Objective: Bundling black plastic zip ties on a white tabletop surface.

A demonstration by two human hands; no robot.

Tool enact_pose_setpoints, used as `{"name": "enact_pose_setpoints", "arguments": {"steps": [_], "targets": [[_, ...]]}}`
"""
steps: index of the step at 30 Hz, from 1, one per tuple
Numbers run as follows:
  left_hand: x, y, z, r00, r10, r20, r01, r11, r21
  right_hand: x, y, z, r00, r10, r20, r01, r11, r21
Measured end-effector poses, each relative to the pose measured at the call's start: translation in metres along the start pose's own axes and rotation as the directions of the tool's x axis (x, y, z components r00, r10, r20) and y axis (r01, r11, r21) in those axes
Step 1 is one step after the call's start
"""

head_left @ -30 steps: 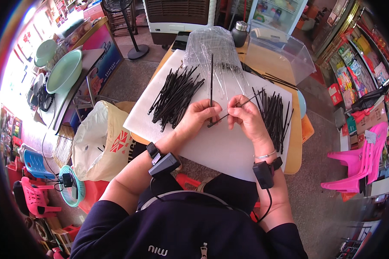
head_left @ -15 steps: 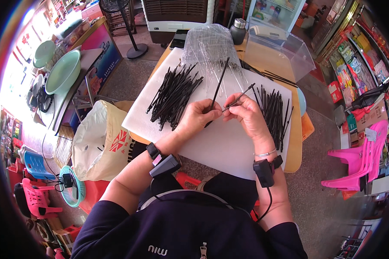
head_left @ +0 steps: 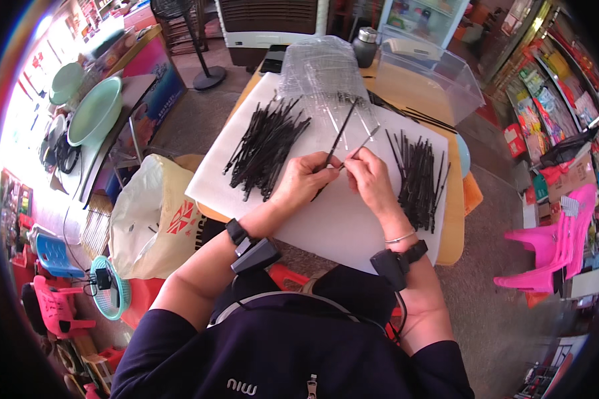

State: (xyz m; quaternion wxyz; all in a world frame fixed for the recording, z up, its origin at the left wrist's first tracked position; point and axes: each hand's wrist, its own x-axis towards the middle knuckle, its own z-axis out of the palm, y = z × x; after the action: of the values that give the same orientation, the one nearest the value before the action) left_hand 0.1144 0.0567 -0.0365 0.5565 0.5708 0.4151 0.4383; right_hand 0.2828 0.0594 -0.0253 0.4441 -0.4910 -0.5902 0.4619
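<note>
We held our left hand [head_left: 311, 174] with its fingers curled in and its thumb pressed toward the forefinger, closed round a long, thin, straight black stick [head_left: 343, 130]; the stick leaned, its upper end pointing away from us and to the right, its lower end poking out beneath the hand. Our right hand [head_left: 371, 176] was drawn nearly closed too, the fingertips pinched on a slim, dark grey rod [head_left: 366, 141] that slanted up and to the right; its lower end came just beside the left thumb — whether the two touched, we could not tell.

Both hands were above a flat, white, rectangular sheet [head_left: 339, 233], which lay on a yellowish tabletop with rounded corners [head_left: 453, 249]; the held pieces were between two heaps, a thick pile of black sticks [head_left: 266, 153] to the left and a looser, fanned bundle of black sticks [head_left: 419, 179] to the right, just beside our right hand. Beyond the hands lay a crumpled, clear plastic bag [head_left: 323, 66], with thin pale rods [head_left: 337, 123] jutting from its near end; behind it stood a dark grey bottle with a silvery cap [head_left: 365, 48], and to the right a clear, rectangular plastic box [head_left: 439, 81] — near a few long dark strips [head_left: 430, 118].
</note>
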Motion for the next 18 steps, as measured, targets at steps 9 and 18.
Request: {"name": "enact_pose_setpoints", "arguments": {"steps": [9, 18], "targets": [[0.000, -0.006, -0.003, 0.997, 0.071, 0.024, -0.075, 0.974, 0.215, 0.001, -0.002, 0.017, 0.994, -0.009, -0.106, 0.015, 0.998, 0.057], [0.013, 0.029, 0.048, 0.969, -0.077, 0.233, 0.056, 0.994, 0.096, -0.019, -0.018, -0.073, 0.920, -0.074, -0.386, -0.068, 0.937, -0.343]]}}
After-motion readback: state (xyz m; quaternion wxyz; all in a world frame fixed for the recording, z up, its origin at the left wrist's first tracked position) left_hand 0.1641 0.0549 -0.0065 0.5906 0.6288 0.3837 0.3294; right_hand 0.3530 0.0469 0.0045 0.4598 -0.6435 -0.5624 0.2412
